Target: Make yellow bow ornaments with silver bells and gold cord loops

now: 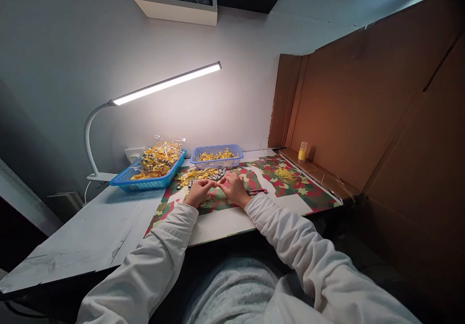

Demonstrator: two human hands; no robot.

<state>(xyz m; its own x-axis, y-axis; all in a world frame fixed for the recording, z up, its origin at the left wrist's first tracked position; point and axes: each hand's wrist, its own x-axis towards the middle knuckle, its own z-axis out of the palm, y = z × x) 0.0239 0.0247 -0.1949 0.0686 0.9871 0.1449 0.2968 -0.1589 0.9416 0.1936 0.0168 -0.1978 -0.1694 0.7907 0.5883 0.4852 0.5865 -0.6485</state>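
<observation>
Over the patterned mat (pixel 170 212), my left hand (pixel 198 192) and my right hand (pixel 234 189) meet at the fingertips. Both hands are closed in a pinch; what lies between the fingers is too small to make out. Just behind them is a pile of yellow pieces (pixel 198 175) with silvery beads (pixel 218 173). A pair of dark reddish scissors or snips (pixel 258 191) lies beside my right wrist. Yellow strands (pixel 209 200) rest on the mat beneath my hands.
A blue basket (pixel 145 184) heaped with yellow and silvery pieces stands at the left, a smaller blue basket (pixel 217 161) behind my hands. Yellow threads (pixel 286 174) and a small bottle (pixel 302 152) are at the right. A lamp (pixel 165 84) hangs over the table; cardboard (pixel 348 101) walls the right.
</observation>
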